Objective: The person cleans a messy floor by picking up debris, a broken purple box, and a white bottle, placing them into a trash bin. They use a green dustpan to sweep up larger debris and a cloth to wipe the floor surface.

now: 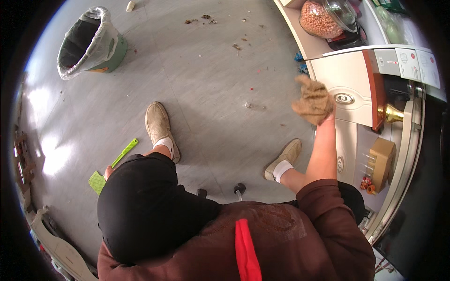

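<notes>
My left hand (108,172) is mostly hidden behind my left knee. It grips a bright green plastic fly swatter (123,154), whose mesh head (96,182) points down and to the left. A crumpled brown cloth (314,100) is in my right hand (329,117), slightly blurred. The cloth covers the fingers, so only the wrist side of that hand shows. Just beyond it stands the cream cabinet door (341,77) with an ornate oval handle (344,98). I cannot tell whether the cloth touches the door.
A green bin (117,56) with a clear liner stands at upper left. Dirt scraps (205,17) lie on the grey floor (211,77). At right, a shelf holds a tilted jar of peanuts (320,21), and a cardboard box (382,161) sits lower. A chair caster (239,188) shows beneath me.
</notes>
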Available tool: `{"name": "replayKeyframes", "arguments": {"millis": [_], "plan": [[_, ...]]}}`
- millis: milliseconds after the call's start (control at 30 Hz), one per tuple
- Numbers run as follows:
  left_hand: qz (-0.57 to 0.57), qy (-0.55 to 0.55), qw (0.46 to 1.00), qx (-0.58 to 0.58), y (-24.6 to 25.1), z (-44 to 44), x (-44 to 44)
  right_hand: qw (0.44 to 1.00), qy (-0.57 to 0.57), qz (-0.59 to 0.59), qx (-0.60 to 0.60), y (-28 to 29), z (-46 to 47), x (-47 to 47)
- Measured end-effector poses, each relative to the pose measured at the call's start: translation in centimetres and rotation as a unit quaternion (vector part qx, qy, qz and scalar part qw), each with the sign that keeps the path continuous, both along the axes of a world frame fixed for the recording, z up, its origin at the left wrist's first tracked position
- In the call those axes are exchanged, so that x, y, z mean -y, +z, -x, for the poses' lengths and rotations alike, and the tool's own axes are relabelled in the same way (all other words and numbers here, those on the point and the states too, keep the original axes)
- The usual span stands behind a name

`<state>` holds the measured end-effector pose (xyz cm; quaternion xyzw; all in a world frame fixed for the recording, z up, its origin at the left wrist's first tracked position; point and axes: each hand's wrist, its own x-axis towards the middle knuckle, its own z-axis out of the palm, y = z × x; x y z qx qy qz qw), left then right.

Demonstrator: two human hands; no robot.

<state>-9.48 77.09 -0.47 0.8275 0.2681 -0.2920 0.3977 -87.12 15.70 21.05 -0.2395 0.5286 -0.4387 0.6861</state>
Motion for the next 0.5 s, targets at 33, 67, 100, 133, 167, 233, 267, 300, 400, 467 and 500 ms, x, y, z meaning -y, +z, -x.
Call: {"name": "replayKeyframes", "arguments": {"millis": [33,67,100,133,167,233,267,300,400,467,500], "plan": [[-0.024,-0.018,1.000,0.005,0.2,-0.1,0.0,0.995,-0.016,-0.069,-0.067,-0.8,1.9,-0.7],[-0.047,-0.036,0.998,0.008,0.4,-0.3,0.0,0.989,-0.005,-0.130,-0.070,-1.3,4.1,-2.3],[-0.067,-0.049,0.997,0.008,0.5,-0.3,0.0,0.973,-0.034,-0.203,-0.102,-1.8,6.1,-4.0],[-0.086,-0.064,0.994,0.011,0.6,-0.3,-0.1,0.959,-0.025,-0.230,-0.161,-3.1,7.1,-4.9],[-0.106,-0.077,0.991,0.015,0.7,-0.4,-0.2,0.939,-0.027,-0.262,-0.222,-4.6,7.8,-5.7],[-0.144,-0.103,0.984,0.021,0.8,-0.5,-0.6,0.921,-0.017,-0.314,-0.228,-8.1,8.1,-7.3],[-0.163,-0.115,0.980,0.024,0.8,-0.6,-0.8,0.927,-0.008,-0.296,-0.231,-9.2,8.4,-8.3],[-0.182,-0.128,0.975,0.027,0.7,-0.8,-0.9,0.920,-0.035,-0.290,-0.261,-10.8,7.7,-9.5],[-0.217,-0.159,0.962,0.047,1.0,-1.5,-1.0,0.694,0.161,-0.200,-0.672,-15.6,3.2,-11.3],[-0.225,-0.184,0.955,0.062,1.4,-1.9,-0.4,0.843,0.033,-0.006,-0.537,-17.7,-1.8,-11.8],[-0.226,-0.194,0.952,0.071,1.8,-1.9,0.2,0.860,-0.021,0.002,-0.509,-18.3,-4.9,-11.5]]}}
